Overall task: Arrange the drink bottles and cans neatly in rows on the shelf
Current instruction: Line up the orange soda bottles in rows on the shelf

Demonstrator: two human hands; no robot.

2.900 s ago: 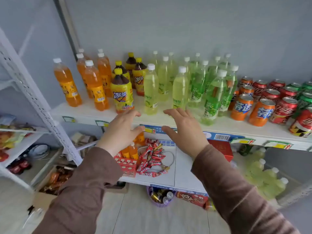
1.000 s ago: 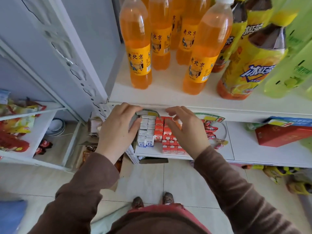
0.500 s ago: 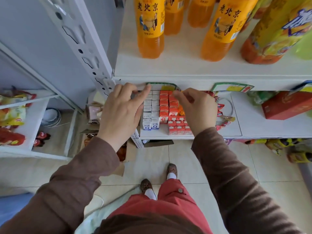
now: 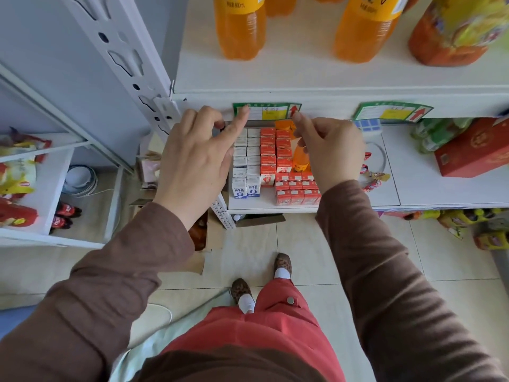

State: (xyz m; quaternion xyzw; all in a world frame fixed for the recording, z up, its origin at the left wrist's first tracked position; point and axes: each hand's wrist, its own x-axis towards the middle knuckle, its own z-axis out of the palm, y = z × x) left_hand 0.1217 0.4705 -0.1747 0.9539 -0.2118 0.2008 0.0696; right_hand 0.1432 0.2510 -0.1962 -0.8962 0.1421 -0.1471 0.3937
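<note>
The lower halves of two orange soda bottles (image 4: 240, 31) (image 4: 363, 37) and an iced-tea bottle (image 4: 454, 31) stand on the white shelf (image 4: 316, 78) at the top of the view. My left hand (image 4: 198, 161) and my right hand (image 4: 330, 150) hover just below the shelf's front edge. Their fingertips reach up to the green and yellow price label (image 4: 265, 111) there. Both hands have loosely curled, parted fingers and hold nothing.
The lower shelf (image 4: 440, 188) holds rows of white and red small cartons (image 4: 261, 161), a small orange bottle (image 4: 300, 158), a red box (image 4: 473, 150) and green bottles (image 4: 435, 133). A white perforated upright (image 4: 124, 56) stands left. A side rack (image 4: 55, 188) holds snack bags.
The view has tilted further down and closer to the shelf edge, so only the bottles' bases show. Both hands rose slightly to the price label.
</note>
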